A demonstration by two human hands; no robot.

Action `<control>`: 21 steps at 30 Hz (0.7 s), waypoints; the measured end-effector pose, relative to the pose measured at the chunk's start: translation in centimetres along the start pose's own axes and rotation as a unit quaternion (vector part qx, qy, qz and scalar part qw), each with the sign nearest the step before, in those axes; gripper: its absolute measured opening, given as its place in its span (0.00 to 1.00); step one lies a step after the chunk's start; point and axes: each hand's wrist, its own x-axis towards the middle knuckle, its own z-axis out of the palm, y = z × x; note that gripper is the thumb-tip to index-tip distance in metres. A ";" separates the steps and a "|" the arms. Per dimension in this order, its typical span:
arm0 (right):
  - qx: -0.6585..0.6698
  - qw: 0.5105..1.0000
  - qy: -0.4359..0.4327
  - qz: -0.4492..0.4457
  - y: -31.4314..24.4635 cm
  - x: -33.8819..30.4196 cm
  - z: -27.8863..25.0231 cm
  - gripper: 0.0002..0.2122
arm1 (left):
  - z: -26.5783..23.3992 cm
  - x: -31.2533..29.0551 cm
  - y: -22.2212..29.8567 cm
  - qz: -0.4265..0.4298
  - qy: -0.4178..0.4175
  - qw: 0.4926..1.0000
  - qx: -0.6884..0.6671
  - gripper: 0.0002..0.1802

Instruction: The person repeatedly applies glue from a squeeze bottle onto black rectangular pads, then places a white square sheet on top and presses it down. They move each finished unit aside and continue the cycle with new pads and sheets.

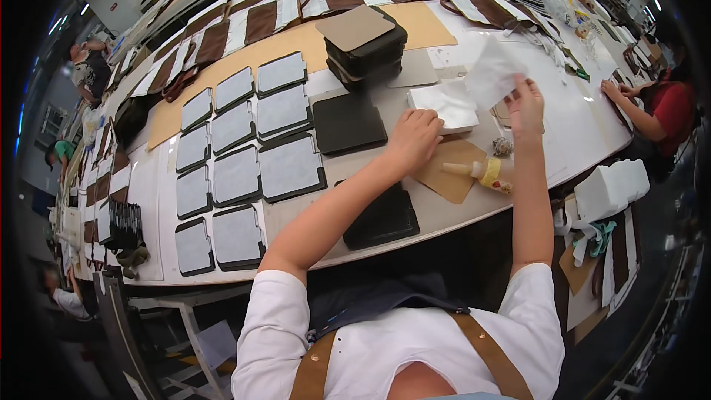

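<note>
Raised over the table at the right, my right hand (526, 106) pinches a thin white sheet (495, 74) by its lower right edge. Below it lies a stack of white sheets (461, 112). My left hand (416, 139) rests against the left end of that stack, its fingers bent together over the edge. Left of this hand is a flat black panel (348, 123). Further left, several black panels with pale sheets on them (284, 110) lie in rows. A yellow-labelled glue bottle (492, 172) lies on its side near my right forearm, partly over a tan piece of board (450, 170).
A tall pile of black pieces topped by a brown board (357, 27) stands beyond my left hand. Another black stack (384, 216) sits at the near edge. Brown and white bag pieces (261, 24) line the far side. A person in red (670, 115) works at the right.
</note>
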 end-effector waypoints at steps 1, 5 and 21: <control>0.026 0.998 0.037 -0.051 -1.5 0.2 -0.3 0.05 | -0.1 0.0 0.1 -0.003 -0.007 1.000 0.005 0.18; -0.031 0.973 0.043 -0.224 -6.0 -2.9 2.4 0.04 | -1.6 0.9 0.1 -0.064 -0.027 0.995 -0.072 0.17; -0.316 0.811 -0.260 -0.418 -1.3 -24.9 8.6 0.19 | -15.9 -11.2 7.7 -0.389 0.134 0.599 -0.687 0.27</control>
